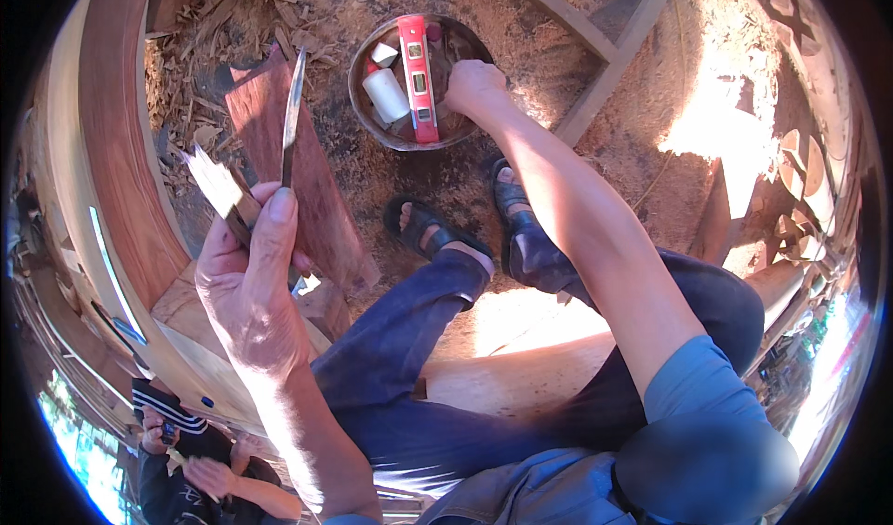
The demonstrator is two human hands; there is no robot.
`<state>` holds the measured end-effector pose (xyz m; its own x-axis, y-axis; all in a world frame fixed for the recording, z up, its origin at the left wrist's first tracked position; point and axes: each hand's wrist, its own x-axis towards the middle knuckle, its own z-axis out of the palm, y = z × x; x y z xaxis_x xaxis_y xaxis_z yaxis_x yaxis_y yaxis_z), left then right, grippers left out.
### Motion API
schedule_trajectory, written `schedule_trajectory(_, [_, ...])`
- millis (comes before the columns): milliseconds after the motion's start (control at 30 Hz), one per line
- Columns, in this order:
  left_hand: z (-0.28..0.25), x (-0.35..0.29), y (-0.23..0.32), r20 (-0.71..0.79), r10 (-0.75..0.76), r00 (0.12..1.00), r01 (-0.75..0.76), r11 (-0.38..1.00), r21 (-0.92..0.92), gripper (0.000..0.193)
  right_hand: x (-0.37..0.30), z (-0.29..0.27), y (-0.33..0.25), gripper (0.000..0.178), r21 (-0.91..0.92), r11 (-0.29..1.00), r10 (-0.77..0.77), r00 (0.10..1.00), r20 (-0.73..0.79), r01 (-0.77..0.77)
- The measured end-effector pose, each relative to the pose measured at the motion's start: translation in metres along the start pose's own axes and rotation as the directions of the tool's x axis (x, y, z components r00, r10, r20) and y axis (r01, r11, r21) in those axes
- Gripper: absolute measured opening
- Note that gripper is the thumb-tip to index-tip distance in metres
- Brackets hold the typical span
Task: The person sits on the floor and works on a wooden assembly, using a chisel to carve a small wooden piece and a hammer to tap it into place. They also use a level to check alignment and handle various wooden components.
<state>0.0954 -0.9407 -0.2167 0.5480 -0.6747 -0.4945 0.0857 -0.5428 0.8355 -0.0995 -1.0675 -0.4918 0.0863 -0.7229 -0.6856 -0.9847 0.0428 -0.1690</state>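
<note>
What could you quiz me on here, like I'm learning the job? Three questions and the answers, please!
1. True or false: the left hand is empty.
2. What colour is the level at the round bowl? A: blue. B: red. C: green.
3. Which of the person's hands is at the bowl?

Key:
1. False; it holds a thin pointed tool.
2. B.
3. The right hand.

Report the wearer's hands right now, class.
Left hand: closed, holding a thin pointed blade and a brush-like tool.
Right hand: at the bowl; grip cannot be told.
</note>
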Motion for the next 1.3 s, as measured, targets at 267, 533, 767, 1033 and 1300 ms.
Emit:
schedule_trajectory(267, [-0.005, 0.001, 0.0, 0.05, 0.045, 0.998, -0.042, 0.998, -0.055, 0.022, -0.015, -0.011, 0.024, 0.031, 0.225, 0.967, 0.072, 0.974, 0.217, -0.122])
schedule_trajectory(533, [-0.007, 0.005, -0.005, 0.072, 0.045, 0.996, -0.039, 0.996, -0.085, 0.02, -0.032, 0.009, 0.06, 0.01, 0.662, 0.696, -0.051, 0.9, 0.434, -0.279])
schedule_trajectory(767, [-0.005, 0.005, -0.006, 0.082, 0.029, 0.996, -0.024, 0.997, -0.068, 0.022, -0.049, 0.043, -0.005, 0.031, 0.426, 0.882, -0.205, 0.978, -0.037, 0.201])
schedule_trajectory(1033, [-0.009, 0.007, -0.012, 0.082, 0.018, 0.996, -0.016, 1.0, -0.017, 0.025, -0.045, 0.059, -0.037, 0.031, 0.614, 0.786, 0.0, 0.993, -0.122, 0.075])
schedule_trajectory(1300, [-0.013, 0.006, -0.012, 0.074, 0.015, 0.997, -0.014, 1.0, -0.014, 0.023, -0.023, 0.049, 0.04, 0.031, 0.634, 0.773, 0.228, 0.948, -0.221, -0.038])
